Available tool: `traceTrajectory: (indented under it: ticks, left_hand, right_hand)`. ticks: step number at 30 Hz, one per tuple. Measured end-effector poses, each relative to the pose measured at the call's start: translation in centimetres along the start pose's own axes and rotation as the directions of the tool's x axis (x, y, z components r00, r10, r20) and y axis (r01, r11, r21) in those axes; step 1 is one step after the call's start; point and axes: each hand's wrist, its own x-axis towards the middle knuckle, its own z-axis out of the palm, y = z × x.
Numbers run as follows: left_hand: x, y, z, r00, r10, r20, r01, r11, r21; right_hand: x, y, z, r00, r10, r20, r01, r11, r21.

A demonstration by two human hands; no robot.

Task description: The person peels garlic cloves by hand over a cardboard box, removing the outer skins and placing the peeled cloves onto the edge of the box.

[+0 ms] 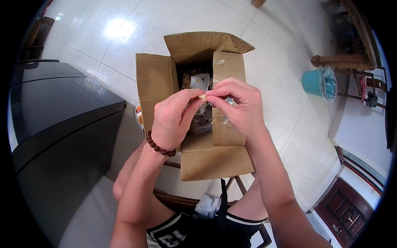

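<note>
Above an open cardboard box (155, 78), my two hands meet fingertip to fingertip. Between them is a small pale piece (202, 96), too small to name. My left hand (175, 113), with a dark beaded bracelet (159, 149) at its wrist, pinches the piece between thumb and forefinger. From the other side, the thumb and forefinger of my right hand (237, 103) close on the same piece. Inside the box lie crumpled wrappings (202, 124) and a white printed paper cup or wrapper (199, 82). My hands hide part of the contents.
A dark glossy cabinet (66, 95) stands at the left. On the tiled floor (281, 82) at the right is a teal bin (313, 82) with a clear liner. Wooden furniture (343, 62) is beyond it, and a dark red door (345, 208) shows at lower right.
</note>
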Motion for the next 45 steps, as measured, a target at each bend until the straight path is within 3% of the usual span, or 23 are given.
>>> traceTrajectory:
  ticks: [6, 9, 11, 12, 14, 18, 19, 21, 26, 34, 37, 39, 45]
  left_hand:
    - [0.0, -0.1, 0.1, 0.999, -0.022, -0.033, 0.023, 0.999, 0.032]
    - [-0.2, 0.1, 0.3, 0.993, -0.112, -0.037, 0.111, 0.993, -0.034]
    - [-0.4, -0.2, 0.5, 0.958, -0.286, -0.035, 0.262, 0.916, -0.303]
    - [-0.2, 0.0, 0.3, 0.958, -0.285, -0.035, 0.262, 0.916, -0.303]
    - [0.2, 0.4, -0.3, 0.873, -0.483, 0.065, 0.432, 0.704, -0.563]
    - [0.2, -0.2, -0.8, 0.811, -0.563, 0.159, 0.523, 0.578, -0.626]
    - [0.1, -0.4, -0.8, 0.797, -0.574, 0.189, 0.543, 0.543, -0.640]
    - [0.0, -0.4, -0.8, 0.781, -0.584, 0.220, 0.563, 0.508, -0.652]
    - [0.0, 0.0, -0.9, 0.725, -0.538, 0.429, 0.651, 0.334, -0.682]
    - [-0.3, -0.2, -0.9, 0.755, -0.507, 0.416, 0.630, 0.385, -0.674]
    - [-0.2, -0.1, -0.8, 0.745, -0.536, 0.398, 0.639, 0.402, -0.655]
    - [-0.2, -0.1, -0.8, 0.736, -0.558, 0.384, 0.646, 0.410, -0.644]
    - [-0.1, -0.5, -0.6, 0.754, -0.558, 0.346, 0.629, 0.463, -0.625]
  right_hand:
    - [-0.3, -0.4, 1.2, 0.996, -0.002, -0.086, -0.006, 0.995, -0.095]
    - [-0.1, -0.7, 1.4, 0.997, -0.036, -0.075, 0.025, 0.991, -0.134]
    - [-0.1, -0.4, 1.5, 0.996, -0.030, -0.088, 0.022, 0.995, -0.094]
    - [-0.1, -0.2, 1.5, 0.995, -0.027, -0.100, 0.021, 0.998, -0.054]
    - [0.0, 0.1, 1.1, 0.996, 0.021, -0.086, -0.027, 0.998, -0.058]
    - [-0.1, 0.2, 0.3, 0.995, 0.085, 0.043, -0.078, 0.986, -0.146]
    - [-0.1, -0.1, 0.6, 0.995, 0.085, 0.043, -0.078, 0.986, -0.146]
    - [0.0, -0.9, 1.4, 0.989, 0.140, -0.057, -0.138, 0.990, 0.032]
    - [0.1, -1.0, 1.3, 0.998, 0.026, -0.060, -0.028, 0.999, -0.037]
    - [-0.3, -1.1, 1.0, 0.995, 0.023, -0.096, -0.029, 0.998, -0.058]
    - [-0.4, -0.6, 0.6, 0.998, 0.039, -0.056, -0.049, 0.983, -0.175]
    - [-0.3, -0.6, 0.7, 0.970, 0.239, -0.048, -0.243, 0.961, -0.130]
    - [0.1, -1.6, 1.1, 0.943, 0.334, -0.008, -0.332, 0.939, 0.091]
